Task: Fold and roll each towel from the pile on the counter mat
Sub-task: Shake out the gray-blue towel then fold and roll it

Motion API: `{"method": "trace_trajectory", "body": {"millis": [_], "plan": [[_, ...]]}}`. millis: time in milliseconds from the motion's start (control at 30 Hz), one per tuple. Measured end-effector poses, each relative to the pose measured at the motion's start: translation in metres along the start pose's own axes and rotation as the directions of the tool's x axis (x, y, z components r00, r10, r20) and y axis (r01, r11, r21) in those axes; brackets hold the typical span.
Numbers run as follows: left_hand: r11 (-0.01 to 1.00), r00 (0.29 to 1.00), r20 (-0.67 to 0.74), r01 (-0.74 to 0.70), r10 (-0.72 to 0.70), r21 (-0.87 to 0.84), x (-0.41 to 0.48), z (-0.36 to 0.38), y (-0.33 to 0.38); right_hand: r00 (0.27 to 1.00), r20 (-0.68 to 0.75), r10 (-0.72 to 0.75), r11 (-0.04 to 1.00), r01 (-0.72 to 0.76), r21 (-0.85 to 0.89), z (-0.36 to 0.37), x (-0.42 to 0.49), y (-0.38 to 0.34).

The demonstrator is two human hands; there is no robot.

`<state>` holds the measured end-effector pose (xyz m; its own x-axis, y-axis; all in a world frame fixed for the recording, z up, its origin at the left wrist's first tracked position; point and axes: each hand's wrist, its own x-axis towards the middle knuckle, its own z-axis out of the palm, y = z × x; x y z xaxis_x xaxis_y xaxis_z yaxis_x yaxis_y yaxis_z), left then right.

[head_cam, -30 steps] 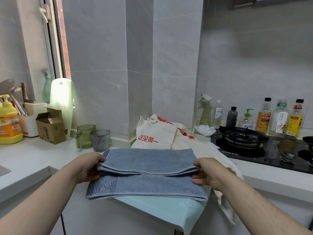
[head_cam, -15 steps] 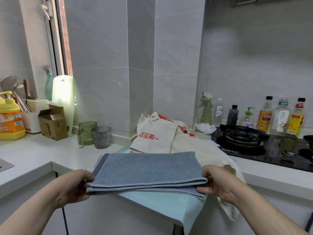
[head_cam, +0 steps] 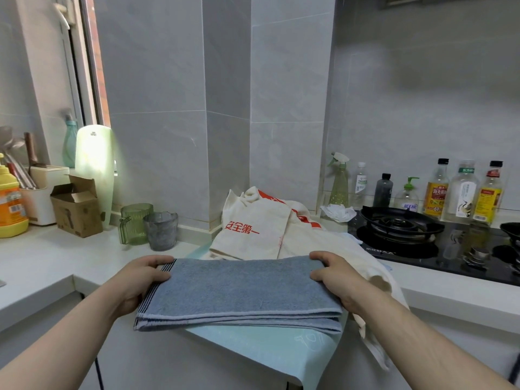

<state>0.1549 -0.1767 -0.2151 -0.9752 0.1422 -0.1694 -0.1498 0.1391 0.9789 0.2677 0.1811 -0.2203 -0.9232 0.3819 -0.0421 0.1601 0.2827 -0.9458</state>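
Note:
A blue-grey towel (head_cam: 239,288) with dark stripes at its left end lies folded in several layers on the pale green counter mat (head_cam: 270,350), whose front hangs over the counter edge. My left hand (head_cam: 140,280) grips the towel's left end, thumb on top. My right hand (head_cam: 334,277) grips the right end the same way. Behind the towel lies a pile of cream towels (head_cam: 253,229) with red print, one of them trailing over the counter edge at the right.
A green cup (head_cam: 132,223) and a grey cup (head_cam: 160,230) stand left of the pile, with a cardboard box (head_cam: 77,209) and a yellow bottle (head_cam: 11,209) farther left. A black gas hob (head_cam: 402,229) and several bottles (head_cam: 461,190) are at the right.
The upper half of the towel was brought toward me over the lower half, making a narrower band. Both hands then shifted back along the towel's ends.

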Motion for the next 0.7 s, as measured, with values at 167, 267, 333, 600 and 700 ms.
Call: {"method": "trace_trajectory", "body": {"millis": [167,267,333,600,700], "plan": [[0.998,0.998,0.063,0.000,-0.004,0.062,0.002,-0.007,-0.008,0.993,0.114,-0.015,0.998,0.008,0.064,-0.009,-0.005,0.026],[0.996,0.994,0.109,0.014,-0.024,0.083,0.005,-0.013,-0.011,0.984,0.176,-0.023,0.984,-0.009,0.177,-0.014,-0.005,0.036],[0.991,0.994,0.110,0.000,-0.014,0.132,0.009,-0.014,-0.013,0.977,0.209,-0.033,0.989,0.002,0.146,-0.014,-0.005,0.035],[0.563,0.982,0.083,-0.166,0.170,0.810,-0.002,0.009,0.005,0.989,0.133,-0.065,0.902,0.116,-0.415,-0.009,-0.013,0.002],[0.127,0.944,0.064,-0.110,0.325,0.986,-0.001,0.011,0.010,0.992,0.063,-0.108,0.724,0.122,-0.678,-0.002,-0.013,-0.002]]}}
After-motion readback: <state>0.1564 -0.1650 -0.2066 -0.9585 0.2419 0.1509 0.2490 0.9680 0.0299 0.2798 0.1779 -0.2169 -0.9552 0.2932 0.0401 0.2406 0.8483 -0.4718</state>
